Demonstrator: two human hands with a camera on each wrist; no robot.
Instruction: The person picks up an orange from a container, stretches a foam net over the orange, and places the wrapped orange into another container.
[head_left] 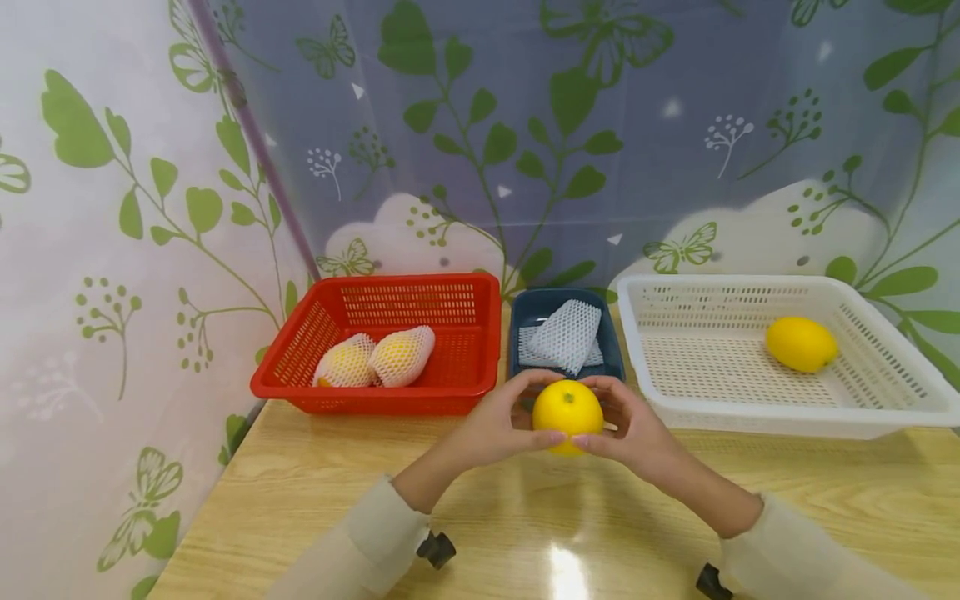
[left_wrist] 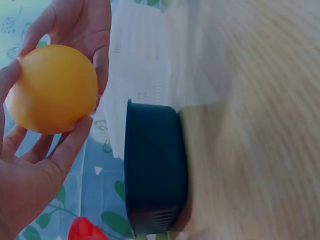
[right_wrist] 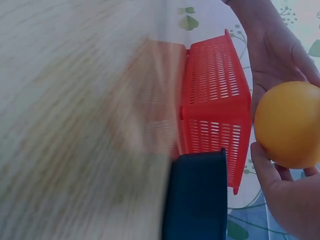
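Two foam-netted fruits lie left of the navy bin; the lemon rightward is bare, like the citrus left hand and right hand clasp.

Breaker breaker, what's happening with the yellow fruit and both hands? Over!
Left hand and right hand holding yellow fruit between them. Fruit bare, raised off table. Blue basket with foam nets just beyond; nothing seen blocking.

No lettering, label, brand name, number or sign can be read in the head view or either wrist view, whether on the round yellow fruit, the red basket, the blue tray, the white basket or the patterned backdrop.
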